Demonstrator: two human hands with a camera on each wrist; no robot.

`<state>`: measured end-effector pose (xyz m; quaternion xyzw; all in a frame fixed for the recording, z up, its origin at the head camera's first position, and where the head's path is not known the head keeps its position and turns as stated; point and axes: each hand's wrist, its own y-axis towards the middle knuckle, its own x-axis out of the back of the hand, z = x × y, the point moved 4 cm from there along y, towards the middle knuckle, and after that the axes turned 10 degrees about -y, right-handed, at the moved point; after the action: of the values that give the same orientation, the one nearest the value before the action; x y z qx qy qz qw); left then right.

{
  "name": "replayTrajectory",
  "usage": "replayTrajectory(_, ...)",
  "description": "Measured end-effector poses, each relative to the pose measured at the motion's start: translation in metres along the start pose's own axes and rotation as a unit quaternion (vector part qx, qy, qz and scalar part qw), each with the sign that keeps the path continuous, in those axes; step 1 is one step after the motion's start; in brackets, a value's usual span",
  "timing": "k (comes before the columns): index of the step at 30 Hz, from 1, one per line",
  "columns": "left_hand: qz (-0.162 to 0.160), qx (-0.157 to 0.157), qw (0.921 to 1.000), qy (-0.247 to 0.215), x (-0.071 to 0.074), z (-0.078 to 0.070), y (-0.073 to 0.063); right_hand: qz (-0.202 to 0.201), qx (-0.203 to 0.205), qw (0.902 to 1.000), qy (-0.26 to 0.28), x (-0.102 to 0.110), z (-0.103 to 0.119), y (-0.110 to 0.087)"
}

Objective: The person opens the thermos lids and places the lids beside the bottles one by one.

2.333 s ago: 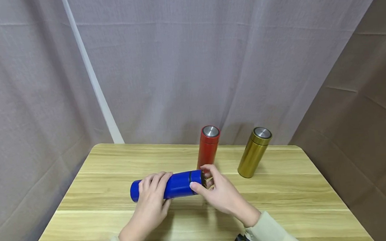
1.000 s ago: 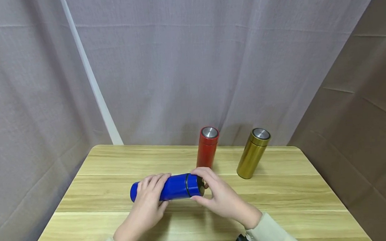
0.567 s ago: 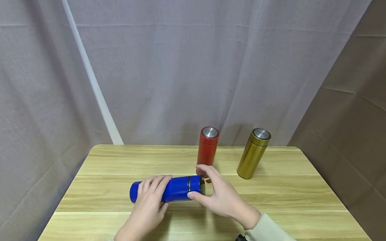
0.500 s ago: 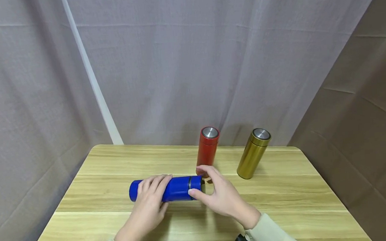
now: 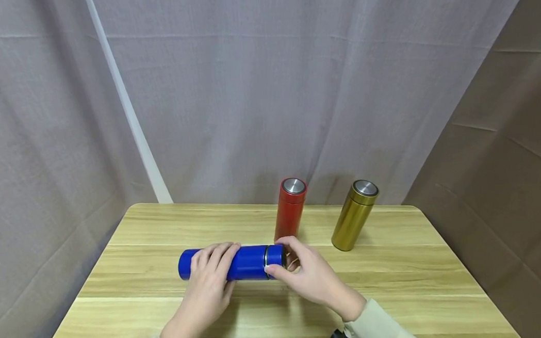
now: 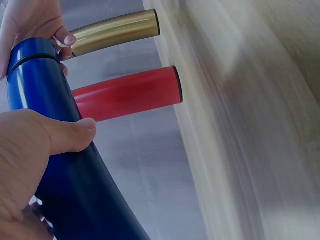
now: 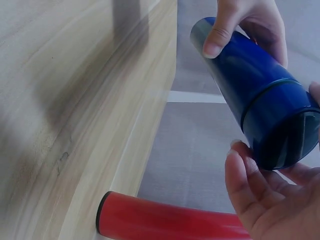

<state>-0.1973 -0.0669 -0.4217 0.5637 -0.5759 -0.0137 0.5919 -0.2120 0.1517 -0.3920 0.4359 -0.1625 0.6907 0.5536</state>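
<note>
A blue thermos [image 5: 250, 264] is held sideways above the wooden table, its lid end to the right. My left hand [image 5: 209, 281] grips its body, fingers over the top and thumb on the near side; the left wrist view shows that thumb [image 6: 72, 134] lying across it. At the other end, my right hand [image 5: 312, 277] holds the blue lid [image 5: 276, 255] between thumb and fingers. A thin dark seam separates lid from body. In the right wrist view the lid's dark end face [image 7: 290, 142] shows, with curled fingertips beneath it.
Behind the blue thermos stands an upright red thermos [image 5: 291, 214]. To its right is an upright gold thermos [image 5: 353, 223]. Both have silver-topped lids. The wooden table [image 5: 132, 270] ends at a grey curtain [image 5: 248, 113] behind.
The right hand's fingers, spread off the lid about half a second ago, have come in against it. Over the earlier frames this hand shifts its hold around the lid. The left hand keeps its grip.
</note>
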Motion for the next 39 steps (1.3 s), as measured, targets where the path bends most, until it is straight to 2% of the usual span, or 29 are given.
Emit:
replayTrajectory(4, 0.013, 0.013, 0.9998, -0.006, 0.000, 0.002, 0.000, 0.012, 0.003, 0.9999, 0.001, 0.001, 0.001, -0.001)
replayTrajectory(8, 0.019, 0.018, 0.9996, -0.009, 0.001, 0.003, 0.000, 0.013, 0.022, 0.9994, -0.021, 0.001, 0.002, -0.001)
replayTrajectory(11, 0.026, 0.026, 0.9993, -0.013, 0.001, 0.004, 0.000, 0.006, 0.072, 0.9959, -0.055, 0.002, 0.006, -0.001)
replayTrajectory(16, 0.070, 0.064, 0.9947, -0.040, -0.001, 0.008, -0.002, -0.013, 0.190, 0.9722, -0.137, 0.002, 0.017, -0.004)
replayTrajectory(18, 0.080, 0.072, 0.9931, -0.047, -0.002, 0.009, -0.003, -0.017, 0.208, 0.9665, -0.150, 0.001, 0.019, -0.005)
replayTrajectory(20, 0.080, 0.071, 0.9930, -0.050, -0.003, 0.010, -0.004, -0.018, 0.210, 0.9671, -0.143, 0.001, 0.019, -0.005)
replayTrajectory(24, 0.072, 0.063, 0.9943, -0.047, -0.002, 0.009, -0.004, -0.024, 0.195, 0.9736, -0.116, 0.000, 0.016, -0.005)
replayTrajectory(27, 0.072, 0.062, 0.9945, -0.044, -0.003, 0.008, -0.005, -0.014, 0.167, 0.9820, -0.088, 0.000, 0.014, -0.004)
replayTrajectory(33, 0.065, 0.052, 0.9958, -0.037, -0.001, 0.007, -0.004, 0.020, 0.061, 0.9979, -0.012, 0.002, 0.007, -0.001)
replayTrajectory(36, 0.059, 0.042, 0.9970, -0.029, 0.000, 0.006, -0.003, 0.031, 0.004, 0.9995, 0.010, 0.004, 0.002, 0.001)
replayTrajectory(39, 0.054, 0.030, 0.9979, -0.021, 0.002, 0.004, -0.002, 0.051, -0.029, 0.9982, 0.008, 0.004, -0.001, 0.002)
